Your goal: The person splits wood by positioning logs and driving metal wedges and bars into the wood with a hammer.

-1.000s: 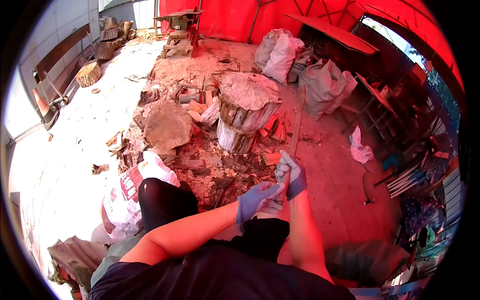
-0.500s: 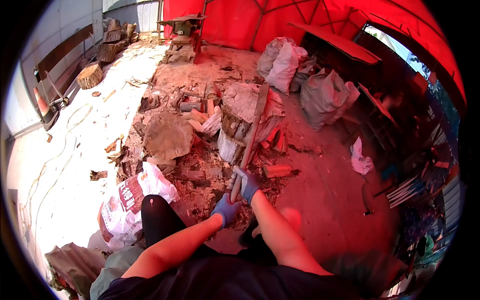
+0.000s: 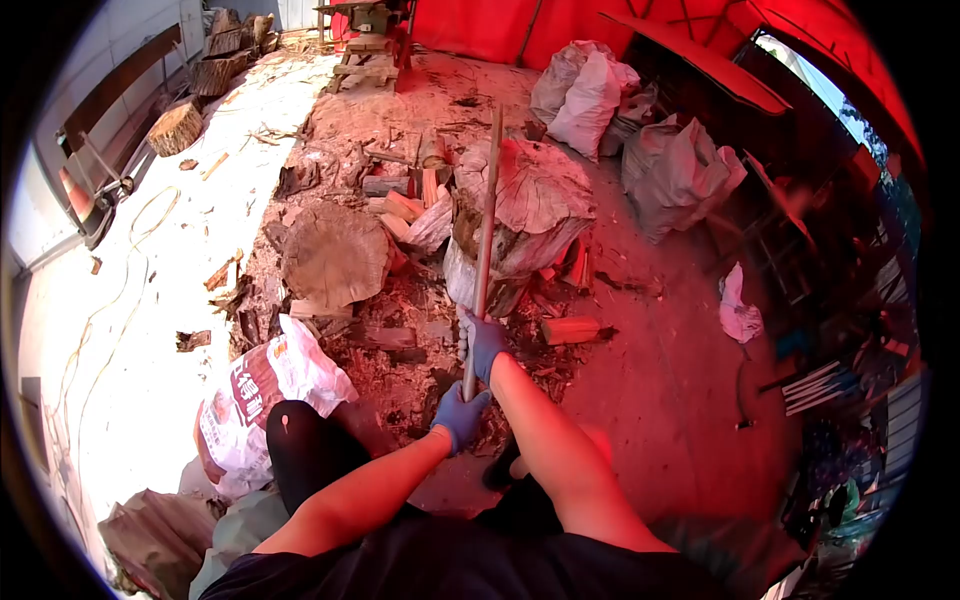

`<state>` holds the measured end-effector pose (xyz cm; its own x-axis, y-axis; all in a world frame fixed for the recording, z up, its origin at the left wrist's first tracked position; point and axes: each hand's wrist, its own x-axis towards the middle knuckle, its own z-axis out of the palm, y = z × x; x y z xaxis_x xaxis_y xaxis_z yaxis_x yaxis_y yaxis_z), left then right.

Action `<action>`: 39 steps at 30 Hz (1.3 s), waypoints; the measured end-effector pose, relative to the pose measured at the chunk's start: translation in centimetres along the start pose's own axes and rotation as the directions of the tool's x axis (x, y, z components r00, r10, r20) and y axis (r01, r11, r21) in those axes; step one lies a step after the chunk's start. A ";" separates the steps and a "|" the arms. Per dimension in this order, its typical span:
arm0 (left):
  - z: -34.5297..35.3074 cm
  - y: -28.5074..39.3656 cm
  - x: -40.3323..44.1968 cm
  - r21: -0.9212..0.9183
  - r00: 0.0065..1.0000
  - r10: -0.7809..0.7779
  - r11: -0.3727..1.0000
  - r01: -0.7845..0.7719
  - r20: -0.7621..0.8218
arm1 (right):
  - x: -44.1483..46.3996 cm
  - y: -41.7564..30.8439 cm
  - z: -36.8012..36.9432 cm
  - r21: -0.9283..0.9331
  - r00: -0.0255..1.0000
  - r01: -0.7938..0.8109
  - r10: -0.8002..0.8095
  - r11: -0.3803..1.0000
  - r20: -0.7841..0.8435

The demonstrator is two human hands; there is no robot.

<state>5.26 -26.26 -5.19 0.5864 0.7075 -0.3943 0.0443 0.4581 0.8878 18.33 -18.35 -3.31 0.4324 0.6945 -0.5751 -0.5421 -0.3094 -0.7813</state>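
Both of my gloved hands are closed round the handle of a long axe (image 3: 484, 255), which points away from me. Its far end is narrow and seen edge-on, so the head is hard to make out. My left hand (image 3: 461, 415) grips the near end of the handle, and my right hand (image 3: 485, 345) holds just above it. Beyond them stands a large upright stump (image 3: 540, 195); the axe crosses its left part in view, and I cannot tell whether they touch. Split firewood (image 3: 430, 225) lies left of the stump, and another split piece (image 3: 572, 330) lies to its right.
A flat round log (image 3: 337, 255) sits left of the stump among bark and chips. Near my left knee is a white printed bag (image 3: 265, 400). Stuffed sacks (image 3: 675, 175) stand at the back right. A cable (image 3: 140, 250) runs along the left floor.
The axe has swung from leaning right to nearly upright in view, its far end now higher and further left. Both hands keep their grip. The view has shifted slightly downward.
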 end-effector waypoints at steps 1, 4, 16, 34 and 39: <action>-0.3 0.0 0.4 0.001 1.000 0.004 1.000 -0.004 -0.001 | 0.8 0.0 0.3 -0.004 0.999 -0.035 0.035 0.999 0.012; -1.5 -1.2 2.0 -0.108 0.999 -0.009 0.994 0.006 -0.031 | 1.7 1.1 1.1 0.007 1.000 -0.013 0.013 1.000 0.006; -2.2 -3.2 0.8 0.380 0.967 0.027 0.922 0.073 -0.252 | 2.9 0.1 1.1 0.023 0.976 -0.144 0.139 0.989 0.166; 7.1 47.9 -10.0 0.039 0.270 0.839 0.286 -0.957 0.472 | -29.3 -47.2 10.3 -0.010 0.029 1.000 -0.977 0.028 0.210; 3.5 39.5 0.4 0.238 0.544 0.736 0.490 -0.839 0.404 | -9.9 -35.0 6.6 -0.250 0.456 0.871 -0.885 0.422 0.095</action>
<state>10.11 -9.76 30.61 0.6782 0.5045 0.5343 -0.2780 -0.4968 0.8221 28.29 -10.08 31.32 0.6087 0.6518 0.4523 0.3281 0.3122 -0.8915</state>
